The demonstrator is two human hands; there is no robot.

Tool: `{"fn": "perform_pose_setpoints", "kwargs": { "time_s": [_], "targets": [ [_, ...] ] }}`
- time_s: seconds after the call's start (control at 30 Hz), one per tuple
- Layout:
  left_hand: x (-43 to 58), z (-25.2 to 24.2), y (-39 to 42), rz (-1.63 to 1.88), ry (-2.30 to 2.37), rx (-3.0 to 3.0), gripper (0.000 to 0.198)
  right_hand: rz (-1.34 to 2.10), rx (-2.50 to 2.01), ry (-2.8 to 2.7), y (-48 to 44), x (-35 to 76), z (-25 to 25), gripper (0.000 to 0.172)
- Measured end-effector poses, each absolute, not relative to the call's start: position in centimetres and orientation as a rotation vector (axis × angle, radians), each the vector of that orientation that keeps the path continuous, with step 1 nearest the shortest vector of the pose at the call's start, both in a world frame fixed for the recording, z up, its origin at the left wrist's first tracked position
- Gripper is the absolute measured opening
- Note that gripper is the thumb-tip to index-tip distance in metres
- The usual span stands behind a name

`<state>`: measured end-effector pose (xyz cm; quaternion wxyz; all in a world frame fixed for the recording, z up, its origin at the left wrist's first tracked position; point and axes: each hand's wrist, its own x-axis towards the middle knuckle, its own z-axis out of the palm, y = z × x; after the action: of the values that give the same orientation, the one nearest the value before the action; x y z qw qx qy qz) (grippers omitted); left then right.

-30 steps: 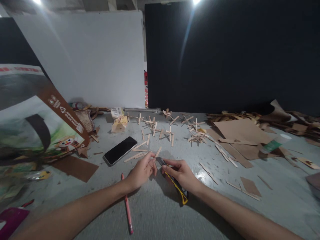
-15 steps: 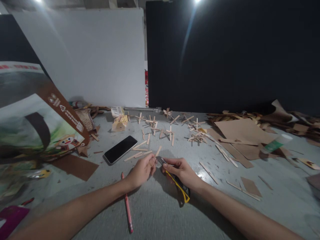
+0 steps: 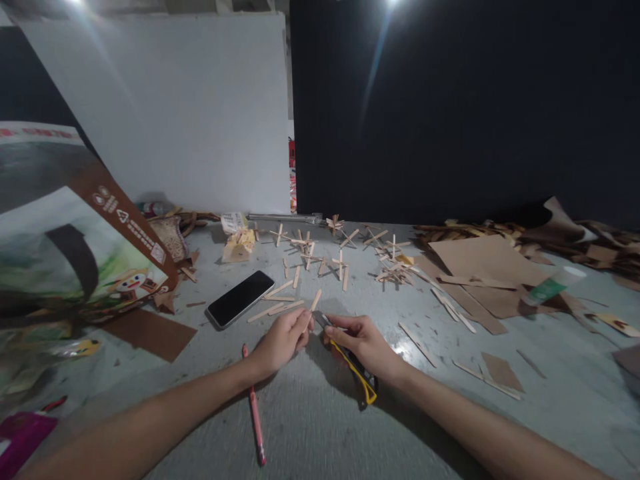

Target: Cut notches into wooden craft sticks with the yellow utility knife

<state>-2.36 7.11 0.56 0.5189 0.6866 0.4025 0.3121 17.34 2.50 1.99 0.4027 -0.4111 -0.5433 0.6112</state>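
Note:
My left hand (image 3: 286, 339) is closed on a craft stick (image 3: 317, 299), whose upper end sticks out past the fingertips. In my right hand (image 3: 367, 347) is a yellow and black utility knife (image 3: 354, 368), gripped with its metal tip (image 3: 321, 319) right beside the stick. Whether the blade touches the wood I cannot tell. Under my left wrist lies a pink pencil (image 3: 255, 417). A black phone (image 3: 241, 299) rests just beyond that hand, with several loose craft sticks (image 3: 283, 308) by its right edge.
Crossed stick pieces (image 3: 345, 263) are spread across the table's far middle. Cardboard sheets (image 3: 490, 263) and a green-labelled tube (image 3: 555, 287) lie at right. A large printed bag (image 3: 120, 233) stands at left, near a purple item (image 3: 25, 433). White and black panels (image 3: 450, 113) close off the back.
Both hands keep nearly the same place. The left fingers have shifted slightly around the stick, and the knife has turned a little. The view has moved very slightly.

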Motion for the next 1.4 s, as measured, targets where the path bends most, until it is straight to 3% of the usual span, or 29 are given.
{"fn": "perform_pose_setpoints", "kwargs": {
  "time_s": [0.5, 1.4],
  "targets": [
    [-2.0, 1.2, 7.4, 0.752, 0.984, 1.588, 0.06, 1.586, -1.006, -1.273, 2.1, 16.8, 2.6, 0.047],
    [-1.7, 1.7, 7.7, 0.815, 0.977, 1.507, 0.057, 1.77, -0.927, -0.988, 2.3, 16.4, 2.2, 0.037]
  ]
}}
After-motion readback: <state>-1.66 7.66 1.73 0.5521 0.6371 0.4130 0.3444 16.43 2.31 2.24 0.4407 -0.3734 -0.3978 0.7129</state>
